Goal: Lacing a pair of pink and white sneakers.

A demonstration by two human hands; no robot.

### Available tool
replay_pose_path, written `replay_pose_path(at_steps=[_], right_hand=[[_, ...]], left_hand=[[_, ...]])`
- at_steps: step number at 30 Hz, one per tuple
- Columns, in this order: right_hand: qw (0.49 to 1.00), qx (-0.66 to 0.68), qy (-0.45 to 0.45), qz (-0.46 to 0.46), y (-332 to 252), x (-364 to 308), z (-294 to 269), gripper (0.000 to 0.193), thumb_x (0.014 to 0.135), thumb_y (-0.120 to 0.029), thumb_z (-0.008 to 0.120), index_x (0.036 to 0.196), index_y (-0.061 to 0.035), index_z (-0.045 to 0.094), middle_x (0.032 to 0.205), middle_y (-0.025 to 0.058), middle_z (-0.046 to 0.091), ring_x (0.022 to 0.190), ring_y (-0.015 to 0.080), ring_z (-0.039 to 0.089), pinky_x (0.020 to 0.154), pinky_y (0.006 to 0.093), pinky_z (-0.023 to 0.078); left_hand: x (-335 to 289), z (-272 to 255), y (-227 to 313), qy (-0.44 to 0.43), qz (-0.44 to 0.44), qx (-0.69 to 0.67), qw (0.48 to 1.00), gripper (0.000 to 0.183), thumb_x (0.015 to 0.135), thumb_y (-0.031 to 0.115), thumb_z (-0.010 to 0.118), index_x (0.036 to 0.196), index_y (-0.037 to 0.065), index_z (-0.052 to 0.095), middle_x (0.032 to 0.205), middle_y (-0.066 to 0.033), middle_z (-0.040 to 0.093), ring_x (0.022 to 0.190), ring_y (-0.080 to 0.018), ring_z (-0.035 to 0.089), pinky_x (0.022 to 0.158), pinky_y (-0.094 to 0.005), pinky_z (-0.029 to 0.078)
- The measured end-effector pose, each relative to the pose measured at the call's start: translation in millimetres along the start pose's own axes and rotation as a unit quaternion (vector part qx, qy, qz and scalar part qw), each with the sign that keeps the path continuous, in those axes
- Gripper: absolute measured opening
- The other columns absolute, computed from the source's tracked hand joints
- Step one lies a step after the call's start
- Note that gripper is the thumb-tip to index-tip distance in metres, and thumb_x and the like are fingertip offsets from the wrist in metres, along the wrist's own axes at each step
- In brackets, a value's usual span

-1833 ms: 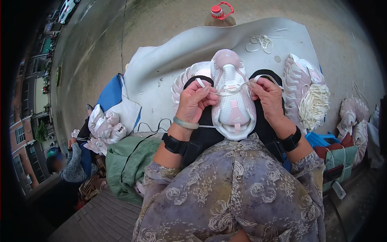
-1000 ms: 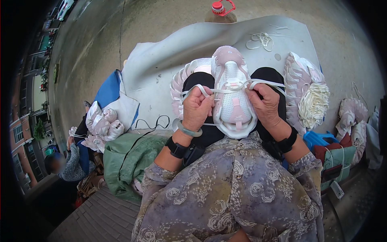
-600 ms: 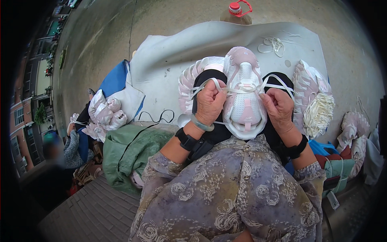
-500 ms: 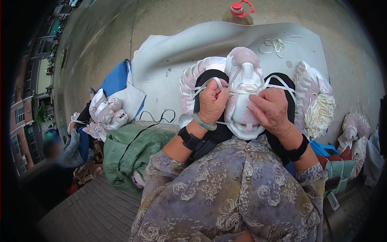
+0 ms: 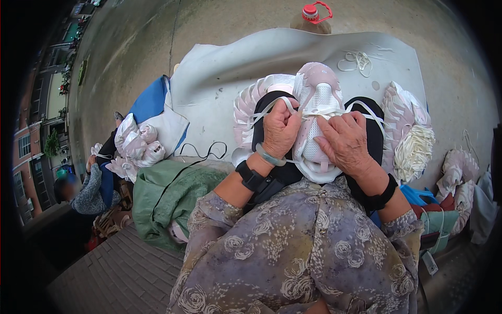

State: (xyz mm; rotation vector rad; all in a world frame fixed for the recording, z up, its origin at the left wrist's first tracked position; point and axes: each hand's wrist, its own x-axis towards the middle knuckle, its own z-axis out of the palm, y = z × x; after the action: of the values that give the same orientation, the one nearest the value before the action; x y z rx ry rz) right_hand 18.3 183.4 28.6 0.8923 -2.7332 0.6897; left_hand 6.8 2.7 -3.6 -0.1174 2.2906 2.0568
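A pink and white sneaker upper (image 5: 319, 79) lies between my knees, toe pointing away from me. White shoelace (image 5: 324, 110) runs across its lower eyelets, with loose lengths trailing out to both sides over my dark-clad knees. At the upper's left edge, my left hand (image 5: 281, 127) is closed in a pinch on the shoelace. My right hand (image 5: 348, 138) lies over the tongue and right side, its fingers curled at the crossing lace. Thumb and forefinger of that hand seem to press on the lace, though the fingertips partly hide the contact.
Stacked pink and white uppers (image 5: 248, 107) stand left of my lap, and more uppers (image 5: 396, 104) with a bundle of cream laces (image 5: 414, 150) on the right. A green sack (image 5: 172, 196) sits at left. A red-capped bottle (image 5: 312, 21) stands beyond the white sheet (image 5: 219, 78). Another person (image 5: 94, 191) works at far left.
My right hand has shifted up and left toward the lace crossing, its fingers now nearer the left hand. The left hand has moved slightly right, still pinching the lace.
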Motion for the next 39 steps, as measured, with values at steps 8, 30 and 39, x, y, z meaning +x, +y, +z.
replay_pose_path(at_steps=[8, 30, 39], right_hand=[[1.000, 0.010, 0.003, 0.009, 0.0, 0.4, 0.8, 0.039, 0.069, -0.024, 0.068, 0.103, -0.0074, 0.057, 0.081, 0.0044, 0.051, 0.080, 0.0211, 0.049, 0.080, 0.0406, 0.033], [0.999, 0.028, 0.027, 0.024, -2.0, 0.6, 3.9, 0.037, 0.070, -0.022, 0.066, 0.103, -0.0073, 0.057, 0.080, 0.0046, 0.051, 0.078, 0.0213, 0.050, 0.079, 0.0395, 0.034], [0.998, 0.040, 0.044, 0.026, -4.0, 3.9, 1.5, 0.027, 0.068, -0.012, 0.062, 0.095, -0.0099, 0.059, 0.074, 0.0032, 0.050, 0.075, 0.0206, 0.053, 0.079, 0.0420, 0.034]], left_hand=[[-2.5, 2.7, 6.6, -0.003, 0.016, 0.008, 1.000, 0.014, 0.080, 0.001, 0.058, 0.093, 0.002, 0.052, 0.061, 0.0053, 0.051, 0.055, 0.0005, 0.043, 0.050, -0.0170, 0.037], [6.1, -1.2, 9.9, -0.017, -0.029, 0.155, 0.987, 0.024, 0.077, 0.007, 0.066, 0.090, 0.003, 0.046, 0.062, 0.0005, 0.052, 0.051, -0.0018, 0.043, 0.045, -0.0175, 0.036], [-12.0, -8.7, 32.4, -0.119, 0.241, 0.317, 0.909, 0.053, 0.066, 0.020, 0.071, 0.112, 0.002, 0.051, 0.077, -0.0106, 0.058, 0.064, -0.0243, 0.058, 0.057, -0.0319, 0.048]])
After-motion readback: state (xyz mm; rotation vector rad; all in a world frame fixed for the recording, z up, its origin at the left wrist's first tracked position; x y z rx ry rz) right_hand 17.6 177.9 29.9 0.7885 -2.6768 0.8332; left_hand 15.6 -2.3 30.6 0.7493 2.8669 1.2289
